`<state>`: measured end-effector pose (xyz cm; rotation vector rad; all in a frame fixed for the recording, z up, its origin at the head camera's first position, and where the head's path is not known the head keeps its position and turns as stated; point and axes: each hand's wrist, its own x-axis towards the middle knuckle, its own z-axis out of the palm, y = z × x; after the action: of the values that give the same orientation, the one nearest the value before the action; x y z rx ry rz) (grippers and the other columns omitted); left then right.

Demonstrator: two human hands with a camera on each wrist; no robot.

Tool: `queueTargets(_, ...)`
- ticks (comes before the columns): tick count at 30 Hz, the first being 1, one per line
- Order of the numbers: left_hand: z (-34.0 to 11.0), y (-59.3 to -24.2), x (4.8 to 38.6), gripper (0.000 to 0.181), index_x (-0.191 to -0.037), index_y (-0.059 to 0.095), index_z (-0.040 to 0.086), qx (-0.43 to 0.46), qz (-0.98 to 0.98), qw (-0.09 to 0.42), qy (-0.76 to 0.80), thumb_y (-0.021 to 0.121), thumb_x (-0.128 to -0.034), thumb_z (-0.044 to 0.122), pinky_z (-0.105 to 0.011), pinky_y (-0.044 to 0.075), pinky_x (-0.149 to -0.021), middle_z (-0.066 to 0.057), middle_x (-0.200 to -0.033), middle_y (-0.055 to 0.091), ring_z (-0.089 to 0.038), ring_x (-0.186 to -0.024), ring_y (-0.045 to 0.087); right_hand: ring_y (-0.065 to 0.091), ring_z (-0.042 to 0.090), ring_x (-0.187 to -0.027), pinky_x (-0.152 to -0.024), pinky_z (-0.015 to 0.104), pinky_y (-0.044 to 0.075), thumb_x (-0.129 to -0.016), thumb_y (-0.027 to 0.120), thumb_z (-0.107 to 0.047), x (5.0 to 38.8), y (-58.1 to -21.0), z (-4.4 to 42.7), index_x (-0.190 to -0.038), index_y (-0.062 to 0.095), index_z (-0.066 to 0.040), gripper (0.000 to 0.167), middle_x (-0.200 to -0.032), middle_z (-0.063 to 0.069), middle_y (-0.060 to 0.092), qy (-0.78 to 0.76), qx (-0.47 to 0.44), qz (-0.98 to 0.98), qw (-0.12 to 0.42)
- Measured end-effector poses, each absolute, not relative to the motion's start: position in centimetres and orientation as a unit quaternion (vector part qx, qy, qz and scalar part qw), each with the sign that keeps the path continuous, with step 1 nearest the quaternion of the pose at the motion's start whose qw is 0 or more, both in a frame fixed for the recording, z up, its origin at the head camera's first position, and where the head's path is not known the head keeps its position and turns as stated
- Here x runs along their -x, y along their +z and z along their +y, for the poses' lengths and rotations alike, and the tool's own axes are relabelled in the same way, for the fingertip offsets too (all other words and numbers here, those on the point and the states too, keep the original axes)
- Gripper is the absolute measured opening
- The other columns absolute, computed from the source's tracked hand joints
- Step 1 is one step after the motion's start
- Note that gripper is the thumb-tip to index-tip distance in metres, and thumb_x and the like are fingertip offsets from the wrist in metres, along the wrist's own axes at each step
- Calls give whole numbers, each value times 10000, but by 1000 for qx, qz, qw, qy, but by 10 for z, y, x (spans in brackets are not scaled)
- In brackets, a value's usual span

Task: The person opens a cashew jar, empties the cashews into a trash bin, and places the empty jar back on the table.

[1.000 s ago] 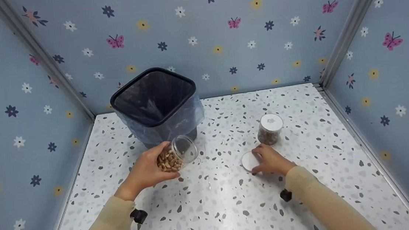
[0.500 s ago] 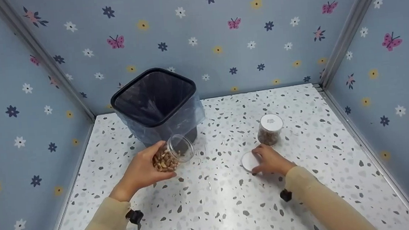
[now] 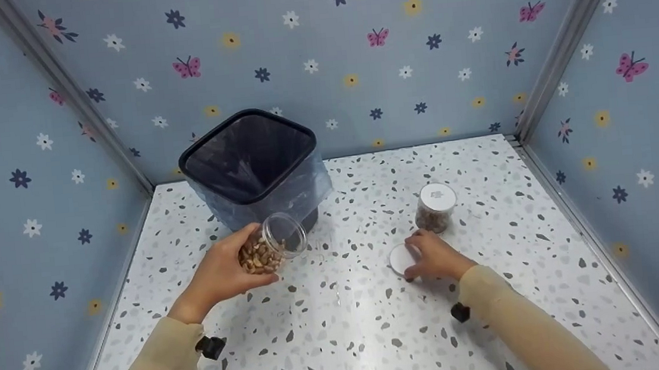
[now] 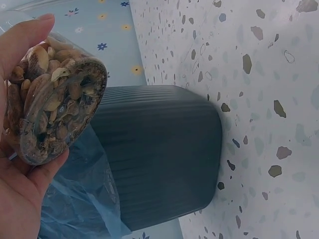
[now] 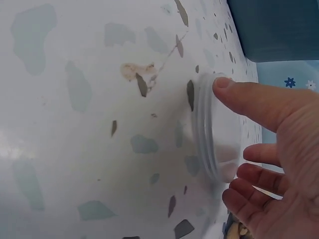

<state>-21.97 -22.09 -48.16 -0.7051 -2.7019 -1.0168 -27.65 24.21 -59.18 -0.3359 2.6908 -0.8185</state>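
Note:
My left hand holds a clear, lidless jar of nuts, tilted with its mouth toward the upper right, in front of the bin. The left wrist view shows the base of this jar, with nuts and crumbs inside and the thumb and fingers around its wall. On the table to the right, my right hand grips a white round lid by its edge. Seen from the right wrist, the thumb presses the rim of the lid while the other fingers curl at its opposite side.
A dark bin lined with a bluish plastic bag stands at the back left. Just beyond my right hand is a second jar, closed with a white lid. Patterned panels enclose the speckled table.
My left hand has drawn the jar a little to the left and slightly up in the head view. The right hand and the lid have hardly moved.

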Motion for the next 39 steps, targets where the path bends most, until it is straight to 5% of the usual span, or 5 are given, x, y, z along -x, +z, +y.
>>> queueTargets(16,-228,-480,217,926,-1494,619,103,232,-910,82,-335,1050,-693,272,-515,600,-987,-97,-1324,739,-258,-1143,710,576,447,-1395,-1193,588,473,-934,871,-238,288,-546,217,-1460,627,29,638,-1468,257,595,-290,196,934,72)
queueTargets(39,-238,-478,215,915,-1490,620,118,236,-907,83,-338,1051,-692,242,-507,618,-955,-69,-1324,737,-235,-1128,718,605,406,-1383,-1182,553,501,-969,841,-265,302,-482,177,-1495,606,7,637,-1470,205,615,-297,268,916,15)
